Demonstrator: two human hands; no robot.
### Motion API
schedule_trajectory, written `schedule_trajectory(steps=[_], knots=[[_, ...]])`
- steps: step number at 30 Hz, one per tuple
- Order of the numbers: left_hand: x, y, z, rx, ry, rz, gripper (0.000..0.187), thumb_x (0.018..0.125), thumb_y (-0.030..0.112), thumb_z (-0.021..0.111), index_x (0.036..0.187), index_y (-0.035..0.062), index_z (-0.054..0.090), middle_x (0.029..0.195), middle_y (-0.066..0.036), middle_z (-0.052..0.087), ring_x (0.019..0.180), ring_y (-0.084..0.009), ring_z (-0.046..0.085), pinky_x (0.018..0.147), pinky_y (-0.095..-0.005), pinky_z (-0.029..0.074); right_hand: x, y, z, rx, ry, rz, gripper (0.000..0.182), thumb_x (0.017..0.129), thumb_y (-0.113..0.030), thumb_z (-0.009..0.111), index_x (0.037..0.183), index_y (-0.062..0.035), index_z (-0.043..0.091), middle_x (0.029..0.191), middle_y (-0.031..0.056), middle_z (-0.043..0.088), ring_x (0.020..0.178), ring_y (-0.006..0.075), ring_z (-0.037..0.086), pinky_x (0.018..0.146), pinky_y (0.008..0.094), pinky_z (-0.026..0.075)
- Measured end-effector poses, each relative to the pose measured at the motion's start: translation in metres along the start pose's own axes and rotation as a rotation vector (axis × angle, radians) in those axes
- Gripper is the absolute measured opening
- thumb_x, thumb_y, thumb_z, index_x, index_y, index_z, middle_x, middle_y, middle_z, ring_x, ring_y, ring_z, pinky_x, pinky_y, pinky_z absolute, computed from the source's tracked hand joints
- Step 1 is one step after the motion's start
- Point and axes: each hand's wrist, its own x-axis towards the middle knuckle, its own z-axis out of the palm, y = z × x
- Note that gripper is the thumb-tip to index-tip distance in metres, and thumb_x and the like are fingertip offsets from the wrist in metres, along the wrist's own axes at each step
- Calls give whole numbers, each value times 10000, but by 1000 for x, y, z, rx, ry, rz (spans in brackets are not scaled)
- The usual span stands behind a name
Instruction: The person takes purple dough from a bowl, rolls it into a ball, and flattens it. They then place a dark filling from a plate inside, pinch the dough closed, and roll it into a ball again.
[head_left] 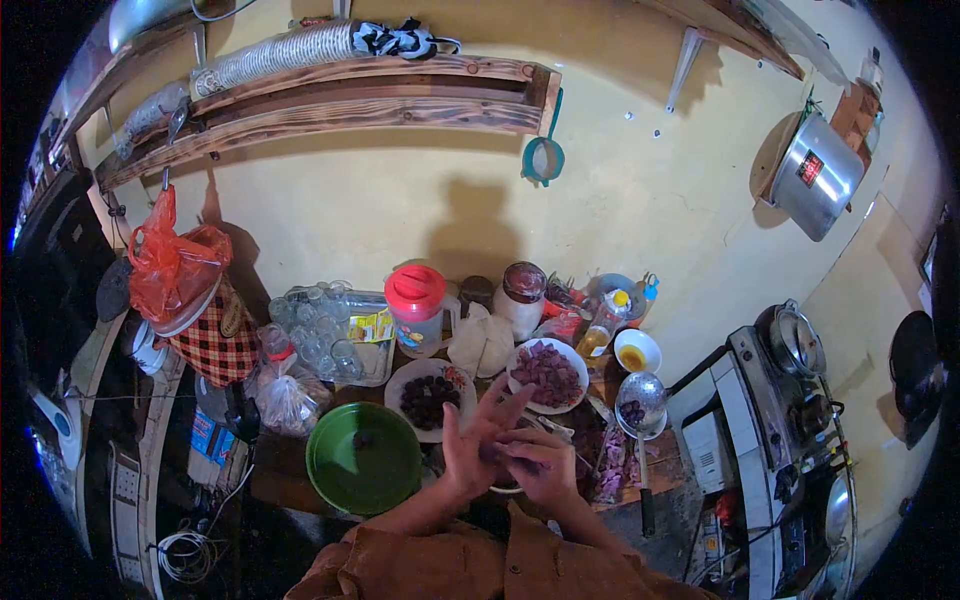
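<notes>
My left hand point(473, 440) is raised over the table with its fingers spread and its palm turned up. Against its palm rest the curled fingers of my right hand point(540, 463); something small and dark shows between the hands, too hidden to name. Just behind them stand a plate of dark round pieces point(430, 402) and a plate of purple cubes point(548, 375). A green basin point(364, 460) with a small dark piece in it sits to the left. Purple peelings point(612, 465) lie to the right of my right hand.
A slotted ladle point(641, 401) rests over a bowl at the right, near a bowl of yellow liquid point(637, 351). Behind are a red-lidded pitcher point(416, 305), jars, an oil bottle point(603, 325) and a tray of glasses point(325, 335). A stove point(775, 400) stands far right.
</notes>
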Motion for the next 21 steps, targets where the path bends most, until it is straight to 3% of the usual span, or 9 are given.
schedule_trajectory(steps=[3,7,10,12,15,18,19,21], knots=[[-2,4,6,-4,27,18,997,764,809,226,1458,102,115,1473,-203,218,1360,-325,236,1081,-423,241,0,-8,-3,-41,38,0,174,691,16,699,857,-38,705,926,98,666,796,256,657,691,316,532],[-4,6,8,-3,-24,-13,1003,764,808,226,1459,95,107,1473,-210,212,1361,-328,231,1082,-431,238,-3,-8,-1,-32,47,-54,161,701,14,699,852,-41,707,923,104,661,811,233,657,691,304,528],[-2,3,2,-8,32,26,1025,749,821,233,1464,102,80,1471,-219,210,1364,-324,223,1081,-423,241,-1,-7,3,127,14,85,141,718,22,690,846,-35,703,916,98,656,817,185,649,676,290,522],[-3,0,-4,-12,-90,211,992,768,806,182,1467,114,47,1482,-223,174,1392,-322,121,1114,-466,14,-9,-5,10,417,60,342,127,736,42,671,848,-14,695,932,101,653,823,149,636,678,275,516],[-4,2,6,235,-120,331,1078,715,843,271,1468,118,9,1483,-236,153,1383,-340,151,1112,-455,103,-9,-19,7,383,48,399,121,735,59,660,844,12,683,974,107,652,828,141,635,699,266,516],[-4,0,2,269,-70,364,1105,697,853,295,1468,122,-8,1483,-246,133,1392,-345,113,1113,-467,36,-11,-14,9,511,149,559,121,719,63,663,831,19,679,953,118,660,818,150,641,712,268,515],[-4,0,3,269,-70,364,1105,697,853,295,1468,122,-8,1483,-246,133,1392,-345,113,1113,-467,36,-10,-14,7,511,149,559,121,719,63,663,831,19,679,953,118,660,818,150,641,712,268,515],[-5,2,8,166,-57,328,1098,704,843,311,1467,120,-7,1478,-252,142,1391,-345,117,1113,-483,72,-6,-14,2,279,93,221,141,702,76,656,830,20,677,902,114,669,813,159,643,710,286,520]])
